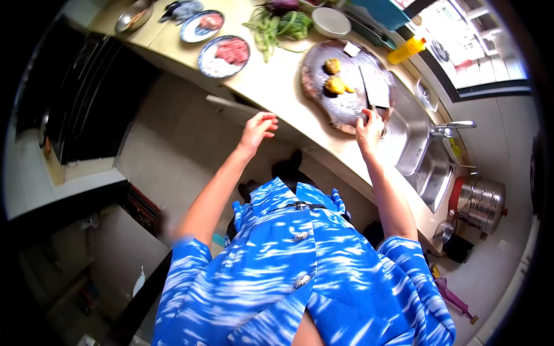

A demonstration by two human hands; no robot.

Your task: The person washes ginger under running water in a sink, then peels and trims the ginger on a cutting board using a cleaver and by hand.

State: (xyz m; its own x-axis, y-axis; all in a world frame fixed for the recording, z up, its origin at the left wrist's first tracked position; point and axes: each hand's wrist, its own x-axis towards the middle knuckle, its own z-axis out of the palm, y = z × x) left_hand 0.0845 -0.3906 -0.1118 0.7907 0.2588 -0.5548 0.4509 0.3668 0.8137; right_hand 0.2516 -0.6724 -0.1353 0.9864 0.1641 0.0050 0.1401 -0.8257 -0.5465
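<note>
My right hand point(370, 128) is closed round the dark handle of a cleaver point(377, 87), whose broad blade lies over the right part of a round chopping board point(348, 111). On the board are a yellow-orange lump point(334, 86) and a browner lump point(332, 66), perhaps ginger, though I cannot tell for sure. A small white block point(351, 49) sits near the board's far edge. My left hand point(258, 131) hangs in the air in front of the counter edge, fingers loosely bent and apart, holding nothing.
Left on the counter point(271, 86) stand a plate of pinkish meat point(232, 52), a smaller meat plate point(210, 22) and a metal bowl point(133, 17). Green vegetables point(293, 25) and a white bowl point(331, 23) lie behind. A steel sink point(407, 135) and yellow bottle point(407, 50) are right.
</note>
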